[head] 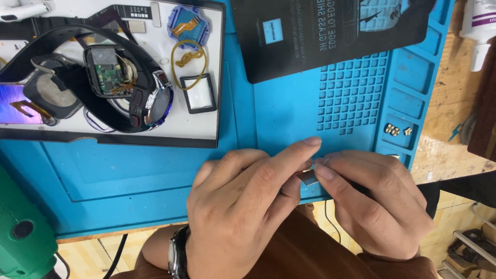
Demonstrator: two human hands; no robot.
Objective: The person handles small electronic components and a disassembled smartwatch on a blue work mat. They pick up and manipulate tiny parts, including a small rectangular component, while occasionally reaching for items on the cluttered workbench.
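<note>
Both my hands meet at the near edge of a blue silicone work mat (pixel 155 175). My left hand (pixel 243 206), with a wristwatch on its wrist, and my right hand (pixel 377 201) pinch between them a small flat grey metal part (pixel 309 177). Fingers hide most of the part. At the upper left a white tray with a black rim (pixel 212 137) holds a taken-apart wristwatch: a black strap (pixel 129 51), a case with a green circuit board (pixel 109 72), a yellow ring (pixel 189 64), a small square display glass (pixel 199 93) and a blue round piece (pixel 188 23).
A black printed card (pixel 320 36) lies on the mat's far side. Small brass screws (pixel 395 130) sit in a mat compartment at right. A green tool (pixel 23 232) stands at the lower left, a white bottle (pixel 478 26) at the upper right on a wooden bench (pixel 454 103).
</note>
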